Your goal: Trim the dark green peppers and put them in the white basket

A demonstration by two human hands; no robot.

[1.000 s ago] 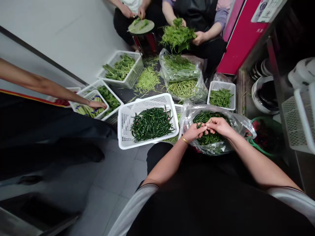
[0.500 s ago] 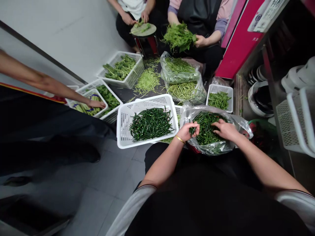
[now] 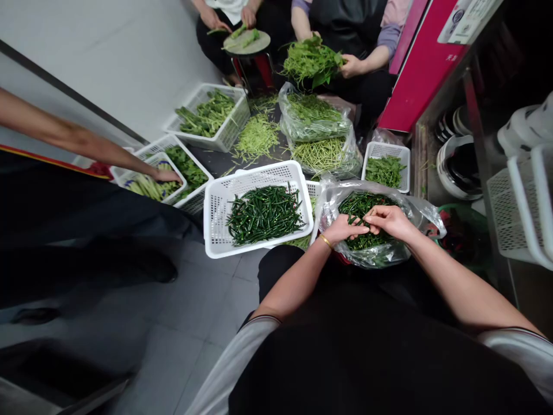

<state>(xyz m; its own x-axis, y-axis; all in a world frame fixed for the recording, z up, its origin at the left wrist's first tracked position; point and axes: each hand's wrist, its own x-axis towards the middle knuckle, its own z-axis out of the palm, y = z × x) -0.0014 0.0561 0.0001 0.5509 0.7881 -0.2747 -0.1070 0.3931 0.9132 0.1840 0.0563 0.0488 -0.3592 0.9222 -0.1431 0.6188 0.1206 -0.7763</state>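
My left hand [image 3: 344, 229] is closed around some thin dark green chili peppers [image 3: 355, 220], over an open clear plastic bag [image 3: 330, 196] full of more of them. Against its fingertips, my right hand [image 3: 391, 222] pinches at a chili pepper; the fingers hide most of it. The chili pepper heap [image 3: 367, 202] in the bag lies under both hands. To the left stands a white perforated basket [image 3: 216, 210] with a pile of loose dark green chili peppers [image 3: 264, 215] in it.
Beyond lie a bag of green stems [image 3: 319, 153], a basket of leafy stalks [image 3: 224, 135] and a small basket of green pods [image 3: 384, 172]. A co-worker's arm [image 3: 86, 141] reaches in from the left. Two seated people handle greens [image 3: 311, 60] at the back. White buckets [image 3: 460, 167] stand right.
My two hands have come together over the bag. The right hand has lifted off the chili heap to meet the left, which has shifted right.
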